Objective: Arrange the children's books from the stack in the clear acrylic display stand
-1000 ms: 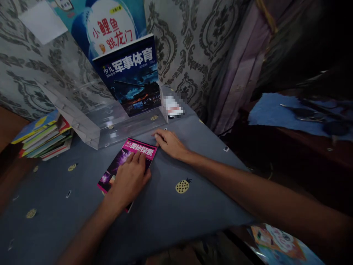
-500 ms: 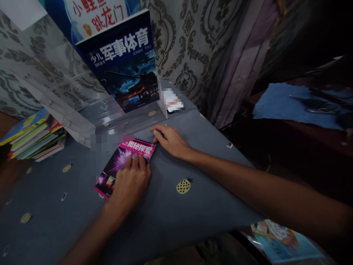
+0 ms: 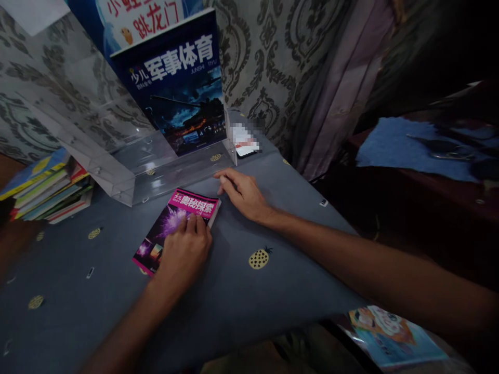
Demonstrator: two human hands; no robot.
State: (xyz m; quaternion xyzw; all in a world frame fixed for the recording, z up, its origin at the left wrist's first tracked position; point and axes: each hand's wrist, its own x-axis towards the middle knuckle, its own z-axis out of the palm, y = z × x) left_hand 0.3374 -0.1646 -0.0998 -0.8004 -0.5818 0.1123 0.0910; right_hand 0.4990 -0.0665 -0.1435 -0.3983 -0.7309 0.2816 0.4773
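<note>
A small magenta and dark purple book (image 3: 169,221) lies at a slant on the grey tablecloth, its cover facing up. My left hand (image 3: 189,246) rests across the right part of that cover, fingers bent and pressed on it, the thumb side along the right edge. Just beyond the top right corner of the book is my right hand (image 3: 245,197), its fingers loosely bent and nothing visible in them. Behind both hands stands a clear acrylic stand (image 3: 171,179), which holds a dark blue book (image 3: 183,104) upright.
A taller blue book (image 3: 142,18) shows behind the dark one. Several books are stacked (image 3: 58,189) at the left. A phone (image 3: 245,145) lies right of the stand. Blue cloth (image 3: 397,143) covers part of a surface at far right. Below the table edge is a colourful package (image 3: 393,332).
My right hand has shifted slightly right, apart from the book's corner. The left hand stays on the book, which has barely moved. The view has shifted slightly.
</note>
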